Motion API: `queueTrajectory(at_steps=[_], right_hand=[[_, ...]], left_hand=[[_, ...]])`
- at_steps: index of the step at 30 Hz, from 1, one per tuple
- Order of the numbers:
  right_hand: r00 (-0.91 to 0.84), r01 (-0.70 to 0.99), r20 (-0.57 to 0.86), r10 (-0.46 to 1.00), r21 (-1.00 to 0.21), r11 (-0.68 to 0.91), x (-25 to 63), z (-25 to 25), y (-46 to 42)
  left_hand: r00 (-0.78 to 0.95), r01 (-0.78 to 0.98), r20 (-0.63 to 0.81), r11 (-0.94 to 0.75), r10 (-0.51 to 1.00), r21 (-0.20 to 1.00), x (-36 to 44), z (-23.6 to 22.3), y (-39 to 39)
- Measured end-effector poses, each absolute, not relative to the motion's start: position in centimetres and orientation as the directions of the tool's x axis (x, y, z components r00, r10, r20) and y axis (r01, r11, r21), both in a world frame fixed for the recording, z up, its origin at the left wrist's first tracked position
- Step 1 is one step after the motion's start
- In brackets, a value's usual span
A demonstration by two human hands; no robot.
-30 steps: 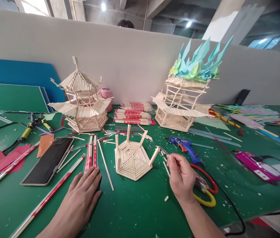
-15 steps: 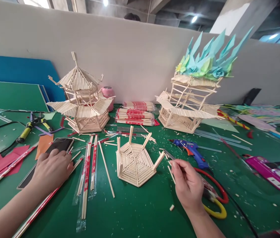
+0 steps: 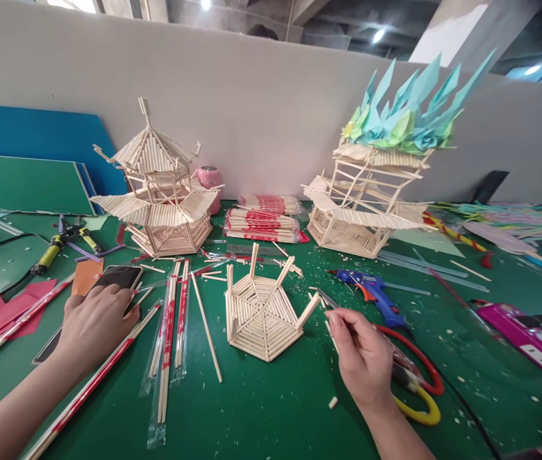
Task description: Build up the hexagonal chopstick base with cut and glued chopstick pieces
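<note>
My left hand (image 3: 98, 319) lies over a dark phone (image 3: 120, 276), fingers stretched out and thumb spread. By its thumb are loose wooden sticks and a long chopstick pack (image 3: 103, 370) in clear and red wrapping. My right hand (image 3: 362, 351) is closed in a pinch on slim grey tweezers (image 3: 327, 299), whose tip points up and left; the rest is hidden in the fingers. Between my hands stands a hexagonal stick base (image 3: 264, 317) with several short upright posts. The tweezers' tip is near its right post. Red-and-yellow-handled scissors (image 3: 417, 409) lie beside my right wrist.
Behind stand two stick pavilions (image 3: 170, 220) (image 3: 348, 230), with wrapped chopsticks (image 3: 261, 225) between them. A blue glue gun (image 3: 371, 291) lies right of the base. Wrapped chopsticks (image 3: 168, 345) lie left of it. Pliers (image 3: 67, 243) and a magenta device (image 3: 523, 335) are farther out.
My left hand has shifted slightly left and down over the phone, its thumb now apart from the fingers. My right hand and the stick base have hardly moved.
</note>
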State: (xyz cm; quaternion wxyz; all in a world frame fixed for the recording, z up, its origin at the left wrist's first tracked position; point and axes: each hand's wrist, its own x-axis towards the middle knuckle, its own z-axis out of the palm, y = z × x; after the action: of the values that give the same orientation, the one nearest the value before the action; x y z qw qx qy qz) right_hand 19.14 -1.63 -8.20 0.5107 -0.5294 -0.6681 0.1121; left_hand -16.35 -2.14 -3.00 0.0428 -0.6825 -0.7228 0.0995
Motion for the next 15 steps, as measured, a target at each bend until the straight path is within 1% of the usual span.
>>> queueTrajectory(at_steps=[9, 15], right_hand=[[0.077, 0.576, 0.522, 0.849, -0.719, 0.39, 19.1, -8.2, -1.54], [0.062, 0.578, 0.503, 0.862, -0.722, 0.38, 18.96, -7.91, -1.56]], left_hand=[[-0.106, 0.98, -0.102, 0.086, 0.989, -0.18, -16.39, -3.59, -1.5], [-0.145, 0.987, -0.17, 0.13, 0.975, -0.097, -16.33, -3.63, -1.49]])
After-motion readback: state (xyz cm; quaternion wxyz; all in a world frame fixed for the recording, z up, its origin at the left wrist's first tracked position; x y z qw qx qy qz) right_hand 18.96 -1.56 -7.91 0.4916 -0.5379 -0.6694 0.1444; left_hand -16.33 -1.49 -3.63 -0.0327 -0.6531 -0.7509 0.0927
